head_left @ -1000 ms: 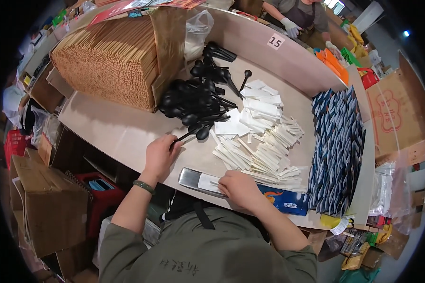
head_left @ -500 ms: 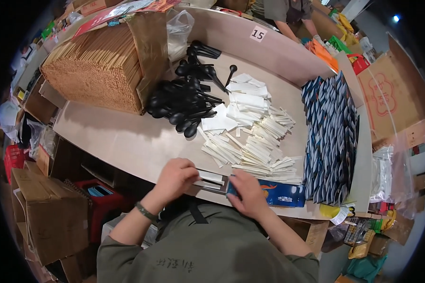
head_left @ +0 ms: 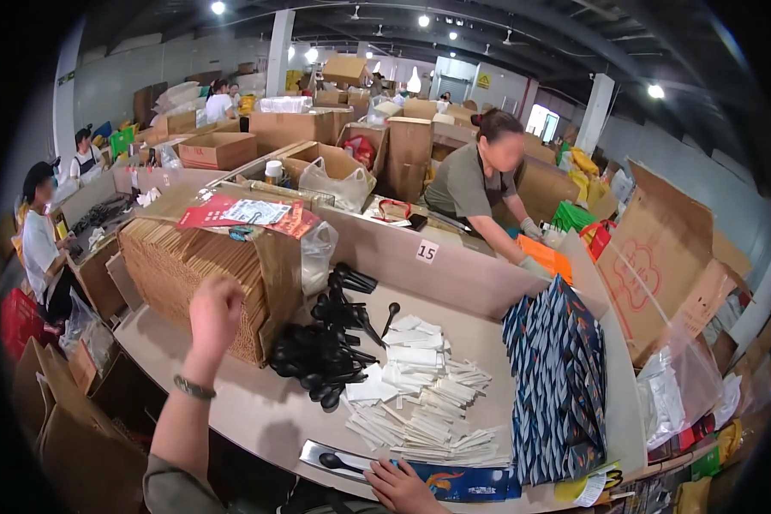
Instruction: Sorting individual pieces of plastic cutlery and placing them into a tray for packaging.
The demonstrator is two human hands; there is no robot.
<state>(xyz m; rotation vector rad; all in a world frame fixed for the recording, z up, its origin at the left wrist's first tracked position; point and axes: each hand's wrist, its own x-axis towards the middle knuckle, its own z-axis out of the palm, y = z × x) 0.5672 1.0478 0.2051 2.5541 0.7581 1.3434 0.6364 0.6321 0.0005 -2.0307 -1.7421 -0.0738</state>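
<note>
At the table's [head_left: 236,407] near edge, a silver strip [head_left: 312,452] bearing 1 black spoon [head_left: 332,461] is being touched by the right hand [head_left: 400,488]. Open room is being left below the left hand [head_left: 214,317]; neither grip can be told.

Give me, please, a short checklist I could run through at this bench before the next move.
1. Single black spoon on the silver strip: ok, its bowl points left.
2. Right hand at the strip: ok, its fingers lie near the strip's right end, beside the blue packet.
3. Left hand empty: cannot tell; its fingers are curled, in front of the bundled sticks in this view.
4. Spoon pile tidy: not ok, heaped loosely, with a stray spoon apart from it.
5. Patterned pouches gathered together: ok, massed at the bench's right side.
</note>
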